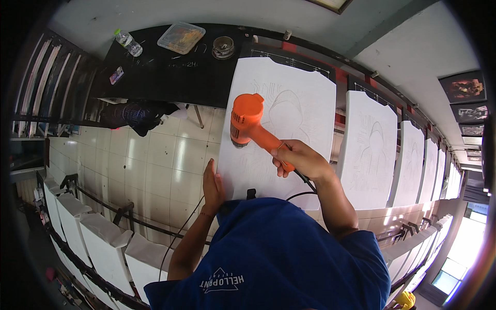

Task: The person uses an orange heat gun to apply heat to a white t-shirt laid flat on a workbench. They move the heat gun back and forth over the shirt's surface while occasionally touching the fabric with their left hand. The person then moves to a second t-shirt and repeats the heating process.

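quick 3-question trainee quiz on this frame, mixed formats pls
1. True or false: the right hand grips the orange plastic heat gun by its handle.
2. What does the left hand touch? A) the clear plastic bottle B) the near-left edge of the white printed fabric panel C) the round tin
3. Fill in: the heat gun's black cord leaves from the ___ end of the handle.

Key: 1 true; 2 B; 3 bottom

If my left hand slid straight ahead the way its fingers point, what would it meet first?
Probably nothing new: the left hand already lies along the left edge of the white shirt, fingers pointing up that edge. Going on, it would keep skimming the fabric; the orange heat gun hangs further right, though depth is unclear.
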Tool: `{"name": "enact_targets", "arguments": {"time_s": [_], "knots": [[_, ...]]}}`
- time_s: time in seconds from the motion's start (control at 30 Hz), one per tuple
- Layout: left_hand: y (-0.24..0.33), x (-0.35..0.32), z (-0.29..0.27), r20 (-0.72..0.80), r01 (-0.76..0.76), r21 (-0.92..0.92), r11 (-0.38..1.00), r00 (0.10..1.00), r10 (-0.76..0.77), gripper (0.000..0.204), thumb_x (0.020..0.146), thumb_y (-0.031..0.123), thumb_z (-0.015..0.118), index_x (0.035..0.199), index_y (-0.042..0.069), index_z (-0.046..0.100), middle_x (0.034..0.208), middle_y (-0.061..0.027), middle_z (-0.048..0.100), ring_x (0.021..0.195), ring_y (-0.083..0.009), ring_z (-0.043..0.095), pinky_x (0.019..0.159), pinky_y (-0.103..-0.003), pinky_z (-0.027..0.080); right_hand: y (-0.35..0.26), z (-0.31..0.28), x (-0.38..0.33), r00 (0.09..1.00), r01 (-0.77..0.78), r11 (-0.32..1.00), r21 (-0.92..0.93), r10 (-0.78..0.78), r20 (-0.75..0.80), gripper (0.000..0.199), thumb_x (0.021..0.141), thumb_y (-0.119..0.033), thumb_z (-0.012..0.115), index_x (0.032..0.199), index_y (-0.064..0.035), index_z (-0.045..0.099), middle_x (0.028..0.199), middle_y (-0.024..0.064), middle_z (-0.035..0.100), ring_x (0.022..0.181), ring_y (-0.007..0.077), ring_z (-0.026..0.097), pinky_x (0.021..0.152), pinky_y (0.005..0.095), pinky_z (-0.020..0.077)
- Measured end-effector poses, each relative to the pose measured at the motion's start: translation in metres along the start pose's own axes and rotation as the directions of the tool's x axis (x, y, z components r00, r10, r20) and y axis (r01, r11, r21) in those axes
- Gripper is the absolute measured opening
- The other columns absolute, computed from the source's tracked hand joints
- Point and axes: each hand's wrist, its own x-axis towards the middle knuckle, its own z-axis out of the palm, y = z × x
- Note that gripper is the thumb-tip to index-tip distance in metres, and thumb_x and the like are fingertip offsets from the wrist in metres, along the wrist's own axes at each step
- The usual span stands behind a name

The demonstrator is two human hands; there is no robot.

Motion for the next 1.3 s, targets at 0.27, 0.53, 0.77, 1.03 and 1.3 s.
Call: {"name": "enact_targets", "arguments": {"time_s": [0.27,0.53,0.77,1.03,1.3], "knots": [[0.001,0.001,0.002,-0.001,0.060,-0.075,0.995,0.998,-0.060,0.048,0.102,0.025,0.033,0.136,-0.009,0.041,0.135,-0.0276,0.048,0.125,-0.0412,0.046,0.107,-0.044,0.035,0.021,-0.009,-0.010,0.948,0.113,0.994,-0.008,-0.111,-0.299,0.030,0.095,-0.028,0.059,0.101,0.0014,0.056,0.077,0.0035,0.059,0.062,0.0111,0.061,0.057,0.0253,0.0495],[0.008,0.008,-0.004,0.210,0.264,-0.164,0.950,0.951,-0.228,0.041,0.103,0.027,0.034,0.122,-0.005,0.052,0.107,-0.0248,0.062,0.096,-0.0375,0.061,0.083,-0.042,0.047,0.063,-0.052,-0.066,0.804,0.220,0.965,0.146,-0.094,-0.587,0.035,0.093,-0.033,0.061,0.097,0.0014,0.056,0.077,0.0042,0.059,0.061,0.0114,0.059,0.056,0.0250,0.0493],[-0.003,0.006,0.000,0.215,0.250,-0.280,0.927,0.957,-0.193,0.041,0.103,0.031,0.038,0.117,-0.005,0.052,0.099,-0.0250,0.064,0.090,-0.0360,0.063,0.079,-0.042,0.048,0.074,-0.058,-0.093,0.673,0.295,0.933,0.205,-0.051,-0.738,0.037,0.092,-0.032,0.064,0.106,0.0016,0.057,0.075,0.0031,0.057,0.059,0.0100,0.057,0.054,0.0237,0.0486],[-0.021,0.010,-0.004,0.388,0.256,-0.276,0.927,0.911,-0.136,0.055,0.098,0.041,0.050,0.126,-0.005,0.047,0.109,-0.0243,0.065,0.100,-0.0325,0.064,0.085,-0.041,0.049,0.050,0.006,-0.030,0.876,0.267,0.936,0.230,-0.136,-0.462,0.036,0.094,-0.031,0.062,0.105,0.0024,0.057,0.079,0.0046,0.059,0.063,0.0110,0.059,0.056,0.0244,0.0492],[-0.033,0.005,-0.033,0.725,0.396,-0.161,0.904,0.669,-0.164,0.064,0.094,0.053,0.050,0.118,-0.006,0.056,0.112,-0.0204,0.065,0.105,-0.0276,0.060,0.093,-0.038,0.045,0.043,0.022,-0.028,0.882,0.239,0.942,0.235,-0.109,-0.459,0.036,0.094,-0.031,0.062,0.104,0.0023,0.057,0.079,0.0045,0.059,0.061,0.0110,0.058,0.056,0.0243,0.0481]]}}
